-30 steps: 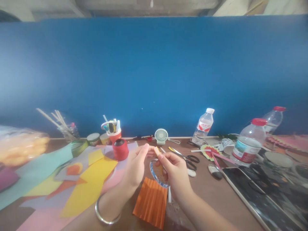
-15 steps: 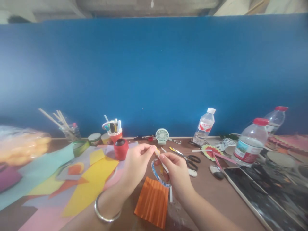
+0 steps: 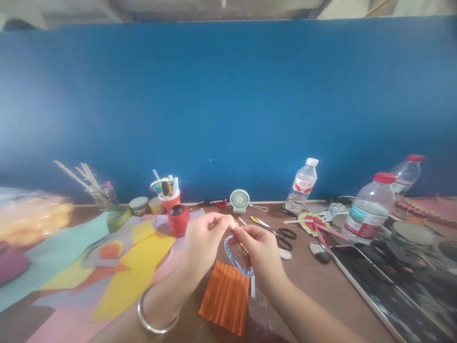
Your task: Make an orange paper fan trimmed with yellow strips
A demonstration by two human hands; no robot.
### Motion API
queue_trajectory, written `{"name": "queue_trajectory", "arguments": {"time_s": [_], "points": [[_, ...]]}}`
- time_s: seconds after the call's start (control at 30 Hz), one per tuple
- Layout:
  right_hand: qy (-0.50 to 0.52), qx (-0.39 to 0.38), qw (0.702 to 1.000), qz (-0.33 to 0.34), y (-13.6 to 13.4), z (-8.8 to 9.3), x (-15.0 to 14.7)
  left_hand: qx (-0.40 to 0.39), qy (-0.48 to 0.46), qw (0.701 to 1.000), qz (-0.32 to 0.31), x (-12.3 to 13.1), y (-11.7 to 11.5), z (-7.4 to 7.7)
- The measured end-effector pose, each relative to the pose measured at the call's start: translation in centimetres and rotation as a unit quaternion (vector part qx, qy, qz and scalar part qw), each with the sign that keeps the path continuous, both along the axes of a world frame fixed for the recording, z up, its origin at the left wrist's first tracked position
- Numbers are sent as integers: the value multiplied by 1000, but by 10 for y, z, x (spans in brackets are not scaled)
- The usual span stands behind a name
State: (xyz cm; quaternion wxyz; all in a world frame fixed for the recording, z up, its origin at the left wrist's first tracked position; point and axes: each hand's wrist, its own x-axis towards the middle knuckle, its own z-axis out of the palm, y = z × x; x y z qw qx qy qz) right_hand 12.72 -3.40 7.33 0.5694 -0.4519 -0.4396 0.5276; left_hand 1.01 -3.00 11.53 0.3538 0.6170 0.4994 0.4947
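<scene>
My left hand [image 3: 207,238] has thumb and fingertips pinched on a small yellowish-white strip [image 3: 233,223]. Close against it, my right hand [image 3: 260,247] is closed, its thumb and forefinger at the strip's lower end. A thin roll of tape [image 3: 230,257] with a blue-and-white printed ring hangs from the right fingers; part of it is hidden behind them. Below the hands, a pleated orange paper [image 3: 225,300] lies on the brown table. A short white strip [image 3: 253,287] rests beside the paper, near my right wrist.
Coloured paper sheets [image 3: 146,257] spread over the left. Behind stand a red jar [image 3: 178,220], a cup of tools [image 3: 170,201] and a small fan [image 3: 239,200]. Scissors [image 3: 282,234], a paper fan [image 3: 311,222], bottles [image 3: 303,186] and a tablet-like dark slab [image 3: 371,281] occupy the right.
The right fingers have shifted slightly up toward the left fingertips, and less of the pale strip shows along the right hand. The view has tilted a little; the table things are unmoved.
</scene>
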Motion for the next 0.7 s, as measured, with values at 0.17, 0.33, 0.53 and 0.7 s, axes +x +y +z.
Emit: {"name": "queue_trajectory", "arguments": {"time_s": [0.17,0.33,0.53,0.7], "points": [[-6,2,1000,-20,1,2,2,-13,-59,998,-35,1,3,-5],[-17,-1,999,-32,3,-1,1,-42,-96,992,-69,4,6,-10],[-24,-2,999,-34,2,-5,-2,-14,-82,996,-3,4,5,-8],[-10,28,1000,-5,1,-6,-4,-10,-94,996,11,-2,9,-8]]}}
